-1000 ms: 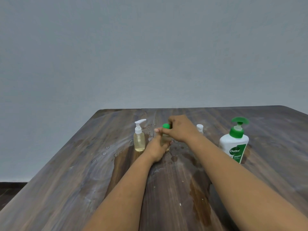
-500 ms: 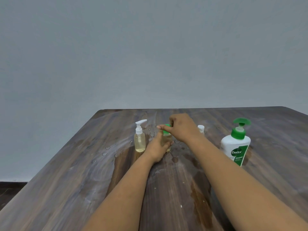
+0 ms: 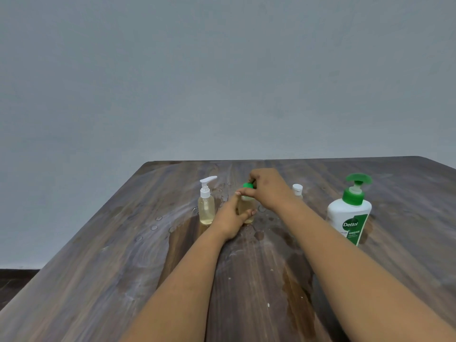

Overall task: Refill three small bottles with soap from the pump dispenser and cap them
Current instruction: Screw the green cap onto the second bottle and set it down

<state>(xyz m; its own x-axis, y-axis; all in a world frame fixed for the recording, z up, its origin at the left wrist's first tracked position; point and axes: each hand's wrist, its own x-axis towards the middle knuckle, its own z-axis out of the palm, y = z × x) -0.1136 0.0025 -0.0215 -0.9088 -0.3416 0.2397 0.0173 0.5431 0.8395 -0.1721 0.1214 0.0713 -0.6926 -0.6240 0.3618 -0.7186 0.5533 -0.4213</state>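
The left hand [image 3: 230,219] is gripping the small clear amber-filled bottle [image 3: 245,209] while the right hand [image 3: 267,188] is pinching its round green plastic cap [image 3: 247,185]; advisable: bottle upright, turned clockwise until snug.

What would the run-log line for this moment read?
step: capping | left hand: holds middle bottle | right hand: pinches green cap | dispenser: idle

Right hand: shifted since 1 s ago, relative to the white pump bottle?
No real shift. The right hand still pinches the green cap at about the same gap right of the white pump bottle; only its fingers have changed pose around the cap.
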